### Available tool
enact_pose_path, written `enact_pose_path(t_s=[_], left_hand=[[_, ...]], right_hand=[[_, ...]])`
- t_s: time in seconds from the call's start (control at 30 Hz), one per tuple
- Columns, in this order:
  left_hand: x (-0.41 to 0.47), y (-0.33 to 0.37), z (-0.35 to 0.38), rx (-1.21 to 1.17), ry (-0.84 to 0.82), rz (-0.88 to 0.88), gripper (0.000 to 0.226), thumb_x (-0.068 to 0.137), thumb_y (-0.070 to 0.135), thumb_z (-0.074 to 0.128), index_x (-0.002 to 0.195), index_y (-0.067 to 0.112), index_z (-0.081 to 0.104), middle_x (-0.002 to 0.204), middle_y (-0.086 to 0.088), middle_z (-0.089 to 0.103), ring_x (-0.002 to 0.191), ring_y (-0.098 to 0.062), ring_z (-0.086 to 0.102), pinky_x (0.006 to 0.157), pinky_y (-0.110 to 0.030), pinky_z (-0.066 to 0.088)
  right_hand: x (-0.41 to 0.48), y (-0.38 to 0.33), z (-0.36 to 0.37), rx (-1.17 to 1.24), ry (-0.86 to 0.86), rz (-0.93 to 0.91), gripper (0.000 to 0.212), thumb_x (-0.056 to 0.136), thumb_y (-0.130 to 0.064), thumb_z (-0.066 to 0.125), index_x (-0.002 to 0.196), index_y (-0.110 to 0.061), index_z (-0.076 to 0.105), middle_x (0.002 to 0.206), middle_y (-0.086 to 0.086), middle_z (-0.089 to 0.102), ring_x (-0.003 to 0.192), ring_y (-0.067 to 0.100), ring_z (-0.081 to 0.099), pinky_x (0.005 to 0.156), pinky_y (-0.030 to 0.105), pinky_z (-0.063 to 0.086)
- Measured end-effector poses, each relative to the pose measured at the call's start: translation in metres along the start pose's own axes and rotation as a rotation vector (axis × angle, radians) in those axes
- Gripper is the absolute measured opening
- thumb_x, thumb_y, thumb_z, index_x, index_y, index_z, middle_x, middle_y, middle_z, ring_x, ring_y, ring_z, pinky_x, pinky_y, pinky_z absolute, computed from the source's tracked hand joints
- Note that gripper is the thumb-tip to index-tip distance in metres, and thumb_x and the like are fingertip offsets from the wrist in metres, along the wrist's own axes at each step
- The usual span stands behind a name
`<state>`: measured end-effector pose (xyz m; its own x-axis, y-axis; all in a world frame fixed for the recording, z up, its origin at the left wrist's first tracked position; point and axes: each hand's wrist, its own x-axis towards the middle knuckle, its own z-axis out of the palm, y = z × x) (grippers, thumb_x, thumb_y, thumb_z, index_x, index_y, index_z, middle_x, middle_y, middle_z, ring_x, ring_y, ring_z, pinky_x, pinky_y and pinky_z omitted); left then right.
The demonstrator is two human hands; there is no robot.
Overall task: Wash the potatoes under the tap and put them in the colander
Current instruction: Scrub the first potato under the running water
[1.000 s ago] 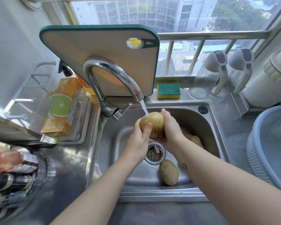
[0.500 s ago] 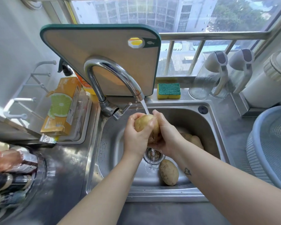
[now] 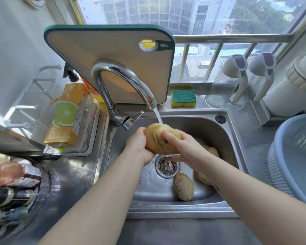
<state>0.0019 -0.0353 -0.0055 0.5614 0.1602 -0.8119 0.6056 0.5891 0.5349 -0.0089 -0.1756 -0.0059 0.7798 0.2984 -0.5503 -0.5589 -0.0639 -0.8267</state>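
Left grip cups the potato from below; right grip wraps its other side, thumb on top. The potato sits right under the tap stream. Judging it wet, slick, hard, hefty: grasp round the middle, whole palm. Colander well right of the tap.

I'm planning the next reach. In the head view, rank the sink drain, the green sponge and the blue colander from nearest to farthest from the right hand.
1. Drain: at the bottom of the sink, just below the right hand, which holds the potato.
2. Green sponge: on the ledge behind the sink.
3. Blue colander: farthest, at the far right.
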Motion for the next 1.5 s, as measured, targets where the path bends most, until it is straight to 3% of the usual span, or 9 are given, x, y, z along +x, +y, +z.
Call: enact_pose_path(t_s=[0.13, 0.33, 0.57, 0.73, 0.87, 1.0, 1.17, 1.3, 1.5], left_hand=[[-0.011, -0.008, 0.005, 0.018, -0.034, 0.212, 0.031, 0.101, 0.033, 0.04, 0.101, 0.008, 0.059, 0.1, -0.015, 0.066, 0.092, -0.026, 0.066, 0.082, -0.042, 0.054], [-0.009, -0.032, -0.01, 0.258, -0.181, 0.508, 0.046, 0.088, 0.048, 0.05, 0.127, 0.023, 0.05, 0.133, -0.006, 0.055, 0.122, -0.019, 0.054, 0.108, -0.044, 0.04], [-0.005, -0.029, -0.011, 0.247, -0.224, 0.491, 0.036, 0.089, 0.04, 0.058, 0.12, 0.023, 0.054, 0.127, -0.009, 0.059, 0.114, -0.022, 0.059, 0.099, -0.048, 0.048], [-0.007, -0.017, 0.001, 0.176, -0.099, 0.474, 0.03, 0.085, 0.043, 0.061, 0.104, 0.02, 0.063, 0.102, -0.008, 0.069, 0.098, -0.026, 0.065, 0.091, -0.052, 0.052], [-0.008, -0.011, 0.005, 0.157, -0.043, 0.332, 0.023, 0.097, 0.042, 0.045, 0.104, 0.025, 0.059, 0.104, -0.008, 0.066, 0.096, -0.027, 0.065, 0.086, -0.049, 0.054], [-0.007, -0.015, 0.004, 0.212, -0.002, 0.386, 0.026, 0.1, 0.039, 0.035, 0.093, 0.027, 0.057, 0.108, -0.008, 0.065, 0.103, -0.027, 0.063, 0.092, -0.052, 0.051], [-0.008, -0.032, -0.002, 0.378, -0.149, 0.558, 0.037, 0.09, 0.046, 0.053, 0.124, 0.031, 0.046, 0.125, -0.002, 0.057, 0.114, -0.021, 0.058, 0.1, -0.048, 0.046], [-0.009, -0.031, -0.008, 0.311, -0.189, 0.531, 0.057, 0.071, 0.044, 0.07, 0.121, 0.03, 0.048, 0.122, -0.001, 0.057, 0.111, -0.02, 0.059, 0.095, -0.044, 0.051], [-0.009, -0.025, -0.004, 0.226, -0.079, 0.547, 0.019, 0.086, 0.029, 0.066, 0.103, 0.026, 0.056, 0.102, 0.001, 0.064, 0.092, -0.017, 0.061, 0.09, -0.05, 0.053]], right_hand=[[0.005, -0.006, 0.008, 0.101, 0.143, 0.032, 0.053, 0.081, -0.054, 0.066, 0.109, -0.01, 0.066, 0.109, 0.013, 0.069, 0.094, 0.025, 0.07, 0.064, 0.033, 0.059], [0.005, -0.006, 0.008, 0.089, 0.184, 0.147, 0.06, 0.086, -0.065, 0.051, 0.112, -0.012, 0.063, 0.111, 0.012, 0.065, 0.096, 0.028, 0.068, 0.074, 0.043, 0.061], [-0.004, -0.013, 0.011, -0.001, 0.212, 0.072, 0.043, 0.091, -0.059, 0.048, 0.095, -0.018, 0.063, 0.102, 0.01, 0.066, 0.089, 0.027, 0.07, 0.073, 0.045, 0.061], [-0.013, -0.014, 0.015, -0.082, 0.18, -0.048, 0.039, 0.091, -0.049, 0.054, 0.116, -0.019, 0.058, 0.108, 0.006, 0.064, 0.087, 0.025, 0.07, 0.073, 0.046, 0.061], [-0.015, -0.012, 0.013, -0.218, 0.087, -0.12, 0.048, 0.09, -0.043, 0.058, 0.133, -0.035, 0.039, 0.11, -0.004, 0.058, 0.093, 0.023, 0.069, 0.075, 0.047, 0.06], [-0.011, -0.009, 0.012, -0.067, 0.071, -0.08, 0.037, 0.091, -0.038, 0.06, 0.126, -0.037, 0.046, 0.123, -0.001, 0.056, 0.103, 0.019, 0.063, 0.075, 0.041, 0.061], [-0.003, -0.013, 0.012, 0.132, 0.183, 0.012, 0.028, 0.091, -0.046, 0.057, 0.113, -0.029, 0.062, 0.115, 0.002, 0.064, 0.099, 0.023, 0.065, 0.066, 0.038, 0.06], [-0.003, -0.013, 0.01, 0.095, 0.144, 0.003, 0.03, 0.099, -0.042, 0.044, 0.12, -0.025, 0.057, 0.117, 0.006, 0.059, 0.101, 0.026, 0.064, 0.073, 0.046, 0.06], [-0.005, -0.007, 0.014, 0.07, 0.051, -0.077, 0.035, 0.096, -0.037, 0.054, 0.129, -0.026, 0.053, 0.127, 0.005, 0.057, 0.111, 0.024, 0.061, 0.078, 0.047, 0.059]])
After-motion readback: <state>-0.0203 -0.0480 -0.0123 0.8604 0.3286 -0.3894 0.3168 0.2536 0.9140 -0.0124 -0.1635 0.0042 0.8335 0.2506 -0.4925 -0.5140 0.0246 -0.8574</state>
